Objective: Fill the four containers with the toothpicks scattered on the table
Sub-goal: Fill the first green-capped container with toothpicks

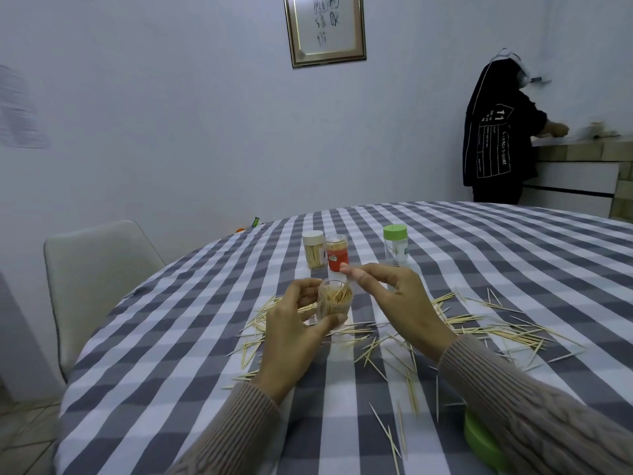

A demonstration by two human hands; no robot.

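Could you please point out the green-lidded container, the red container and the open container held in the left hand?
Green-lidded container [395, 246]: head view, on its clear body below the lid.
Red container [337, 257]: head view, on its red label.
Open container [334, 301]: head view, on its toothpick-filled clear wall.

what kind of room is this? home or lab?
Likely a home dining area. A round table under a grey-and-white checked cloth, a padded chair pulled up to it, a framed picture on the wall, and a tiled counter where someone works.
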